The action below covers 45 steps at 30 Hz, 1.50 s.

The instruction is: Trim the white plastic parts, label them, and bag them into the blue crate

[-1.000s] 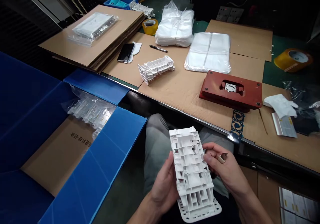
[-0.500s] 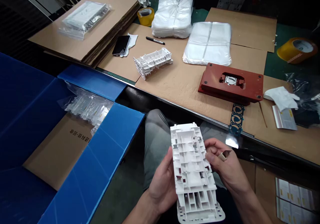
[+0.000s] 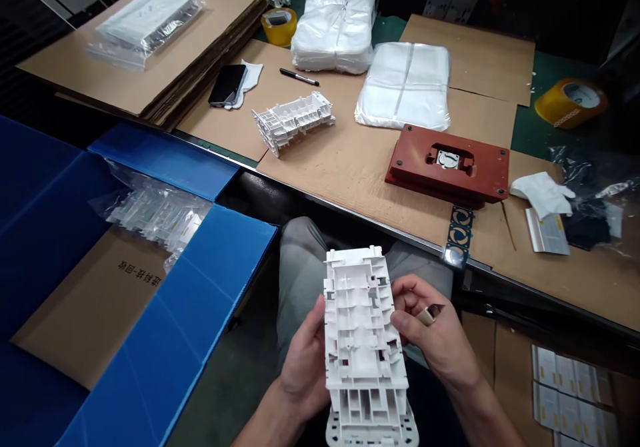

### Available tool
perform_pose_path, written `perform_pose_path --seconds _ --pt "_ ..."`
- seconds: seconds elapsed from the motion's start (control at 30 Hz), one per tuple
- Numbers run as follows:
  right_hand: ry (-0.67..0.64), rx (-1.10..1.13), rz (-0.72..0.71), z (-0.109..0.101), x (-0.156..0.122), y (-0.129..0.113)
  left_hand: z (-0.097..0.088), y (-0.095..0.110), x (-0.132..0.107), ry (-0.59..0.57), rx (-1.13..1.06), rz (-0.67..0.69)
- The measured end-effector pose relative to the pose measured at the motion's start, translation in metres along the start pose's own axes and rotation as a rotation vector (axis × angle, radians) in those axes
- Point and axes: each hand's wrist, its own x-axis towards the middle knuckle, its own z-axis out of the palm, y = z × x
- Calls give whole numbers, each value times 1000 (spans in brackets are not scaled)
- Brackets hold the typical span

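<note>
The white plastic frame (image 3: 357,320) is held over the lap (image 3: 297,287), ribbed side up, its rounded plate (image 3: 371,435) at 6 o'clock. At 9 o'clock the left hand (image 3: 305,360) has its grip closed on the edge; at 3 o'clock the right hand (image 3: 433,334) has its grip curled in, pinching the opposite edge (a small tan piece (image 3: 427,316) shows at its fingers). On the surface (image 3: 345,174), a second frame (image 3: 297,120) sits towards 11 o'clock, a red block (image 3: 415,174) towards 1.
</note>
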Motion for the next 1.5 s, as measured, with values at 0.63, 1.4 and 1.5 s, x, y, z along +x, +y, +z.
perform_pose_path --seconds 0.63,1.4,1.5 --pt "-134 -148 11 -24 8 11 -13 17 -6 -144 722 164" --pt "-219 -92 -55 -22 6 9 0 33 -7 -195 1076 132" --pt "-212 -95 -21 -22 6 7 1 32 -6 -200 1060 156"
